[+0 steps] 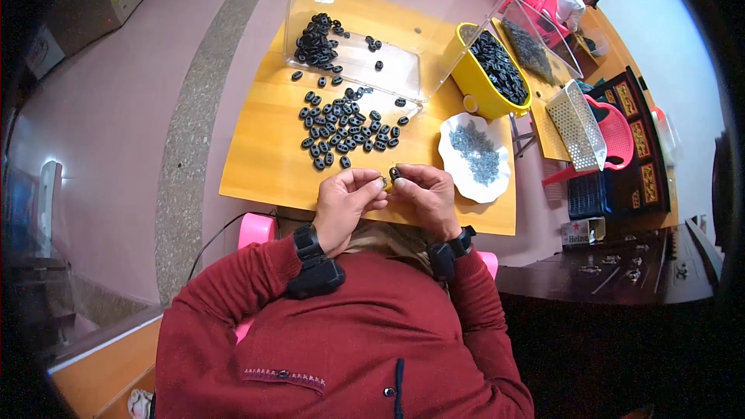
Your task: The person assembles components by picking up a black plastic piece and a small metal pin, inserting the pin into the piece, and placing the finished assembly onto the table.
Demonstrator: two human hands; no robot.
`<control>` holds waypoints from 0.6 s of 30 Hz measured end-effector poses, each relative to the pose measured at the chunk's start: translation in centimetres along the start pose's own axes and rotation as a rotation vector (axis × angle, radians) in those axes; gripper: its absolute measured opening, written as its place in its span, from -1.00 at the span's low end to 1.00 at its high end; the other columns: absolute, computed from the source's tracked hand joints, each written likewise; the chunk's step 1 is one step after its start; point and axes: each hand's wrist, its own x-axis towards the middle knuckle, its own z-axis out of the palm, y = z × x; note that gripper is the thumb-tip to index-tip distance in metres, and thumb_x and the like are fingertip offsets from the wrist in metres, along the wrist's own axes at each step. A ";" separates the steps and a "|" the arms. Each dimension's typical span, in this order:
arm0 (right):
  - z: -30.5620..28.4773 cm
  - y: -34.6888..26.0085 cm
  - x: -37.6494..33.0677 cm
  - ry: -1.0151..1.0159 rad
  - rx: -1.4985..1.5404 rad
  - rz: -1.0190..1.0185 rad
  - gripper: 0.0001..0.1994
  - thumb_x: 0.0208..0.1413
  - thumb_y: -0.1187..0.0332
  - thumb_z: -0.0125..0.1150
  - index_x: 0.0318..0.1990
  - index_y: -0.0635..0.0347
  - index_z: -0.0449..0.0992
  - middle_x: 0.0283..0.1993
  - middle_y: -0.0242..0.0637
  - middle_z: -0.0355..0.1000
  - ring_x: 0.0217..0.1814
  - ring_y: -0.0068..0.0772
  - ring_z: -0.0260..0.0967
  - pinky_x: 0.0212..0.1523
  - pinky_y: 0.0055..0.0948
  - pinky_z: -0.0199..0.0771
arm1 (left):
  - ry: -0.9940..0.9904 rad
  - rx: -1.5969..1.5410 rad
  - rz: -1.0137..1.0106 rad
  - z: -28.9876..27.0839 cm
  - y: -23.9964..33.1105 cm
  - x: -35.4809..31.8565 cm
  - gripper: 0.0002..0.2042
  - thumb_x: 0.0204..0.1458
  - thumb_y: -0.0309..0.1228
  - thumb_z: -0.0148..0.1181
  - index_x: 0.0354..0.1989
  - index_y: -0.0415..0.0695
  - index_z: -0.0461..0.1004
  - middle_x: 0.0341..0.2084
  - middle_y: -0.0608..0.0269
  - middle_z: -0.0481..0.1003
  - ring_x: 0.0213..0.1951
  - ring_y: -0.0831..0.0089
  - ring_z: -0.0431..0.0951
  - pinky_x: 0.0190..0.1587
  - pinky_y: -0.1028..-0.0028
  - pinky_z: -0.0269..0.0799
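Observation:
My hands meet over the near edge of the yellow wooden table [268,163]. My left hand [347,200] pinches a small silvery piece [383,182] between thumb and forefinger; its exact shape is too small to make out. Right beside it, my right hand [429,198] grips a black two-hole piece [394,174], shaped like a cord lock body, held upright at the fingertips. Just beyond lie many loose black two-hole pieces [341,128] of the same kind. To the right of my hands, a white scalloped dish [499,173] holds a heap of small grey parts [475,154].
A clear plastic bin [419,12] lies with black pieces spilling from its open side. Behind the dish stands a yellow tub [468,70] full of black parts. Farther right are a white perforated basket [576,126], a pink chair [615,133] and a seated person [570,4].

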 end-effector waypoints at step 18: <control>-1.1 0.6 0.2 -0.068 -0.016 -0.008 -0.77 0.05 0.58 0.20 -0.11 0.39 0.50 -0.25 -0.17 0.54 -0.31 -0.47 0.50 -0.25 -0.49 0.58 | 0.011 0.050 -0.011 0.0 -0.1 -0.1 -0.84 0.09 -0.50 0.15 -0.19 -0.29 0.43 -0.39 0.26 0.49 -0.40 0.57 0.52 -0.29 0.60 0.52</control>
